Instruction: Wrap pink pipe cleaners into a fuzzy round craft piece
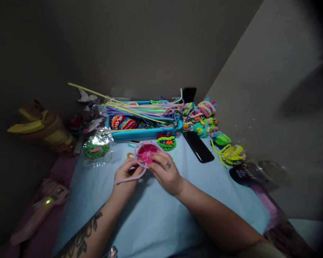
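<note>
A small cup-shaped piece [146, 153], hot pink inside with a lilac fuzzy rim, is held between both hands above the blue cloth. A lilac pipe cleaner end [129, 179] curls from its rim down across my left hand. Closed around the lower left side of the piece is my left hand [126, 176]. My right hand [167, 172] grips the right edge, its fingertips at the pink inside. Just behind the piece sits a green fuzzy figure [167, 142] with an orange middle. An orange loop [130, 155] lies beside my left fingers.
At the back, a blue tray [140, 134] holds fuzzy pieces under many pastel pipe cleaners [140, 109]. Right of it are a black phone [199, 147] and colourful fuzzy figures [204, 123]. A bagged green figure [97, 149] lies left. A pink glue gun [40, 211] with a green light stands lower left.
</note>
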`<state>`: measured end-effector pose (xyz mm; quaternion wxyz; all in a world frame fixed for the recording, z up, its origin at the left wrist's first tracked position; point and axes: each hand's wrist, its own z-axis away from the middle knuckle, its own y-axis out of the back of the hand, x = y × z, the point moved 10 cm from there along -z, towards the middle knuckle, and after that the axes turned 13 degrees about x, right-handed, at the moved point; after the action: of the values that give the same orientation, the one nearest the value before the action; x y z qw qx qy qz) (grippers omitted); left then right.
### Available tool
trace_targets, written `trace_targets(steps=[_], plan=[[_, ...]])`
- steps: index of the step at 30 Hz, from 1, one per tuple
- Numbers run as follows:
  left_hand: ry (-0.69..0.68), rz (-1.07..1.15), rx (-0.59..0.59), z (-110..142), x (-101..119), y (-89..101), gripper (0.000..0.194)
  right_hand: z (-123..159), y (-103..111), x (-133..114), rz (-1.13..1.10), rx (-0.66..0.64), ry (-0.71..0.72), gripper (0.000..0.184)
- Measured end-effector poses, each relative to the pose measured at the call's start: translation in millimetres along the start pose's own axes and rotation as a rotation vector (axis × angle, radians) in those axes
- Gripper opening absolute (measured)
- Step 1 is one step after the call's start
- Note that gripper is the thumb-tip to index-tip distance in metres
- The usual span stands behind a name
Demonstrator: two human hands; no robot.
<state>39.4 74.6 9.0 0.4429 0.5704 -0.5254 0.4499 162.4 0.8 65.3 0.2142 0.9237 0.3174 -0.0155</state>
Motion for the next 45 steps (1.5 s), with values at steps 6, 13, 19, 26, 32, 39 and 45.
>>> trace_targets(steps=[6, 13, 19, 26, 32, 39, 45], plan=[[-0.059, -0.063, 0.026, -0.2, 4.6, 3.6, 0.012, 0.1, 2.0, -2.2, -0.013, 0.011, 0.013, 0.016], [-0.161, -0.167, 0.009, 2.2, 13.6, 3.7, 0.011, 3.0, -0.5, -2.9, -0.004, -0.005, 0.023, 0.020], [0.034, -0.028, -0.060, 4.6, -11.5, -7.7, 0.013, 1.6, 1.1, -5.0, -0.026, 0.017, 0.035, 0.020], [0.017, -0.036, -0.115, 6.6, -8.3, -11.0, 0.010, 0.3, -1.5, -0.8, -0.067, -0.012, -0.026, 0.023], [0.151, 0.123, 0.007, 6.8, -12.2, -6.6, 0.025, 0.1, -6.7, 16.3, -0.071, -0.055, -0.198, 0.012], [0.113, 0.077, -0.003, 12.4, -3.3, -6.5, 0.009, 4.2, -13.7, 26.1, -0.096, -0.077, -0.337, 0.007], [0.276, 0.074, 0.050, 6.2, -29.5, 3.5, 0.018, 15.7, -17.5, 52.8, -0.248, -0.082, -0.634, 0.004]])
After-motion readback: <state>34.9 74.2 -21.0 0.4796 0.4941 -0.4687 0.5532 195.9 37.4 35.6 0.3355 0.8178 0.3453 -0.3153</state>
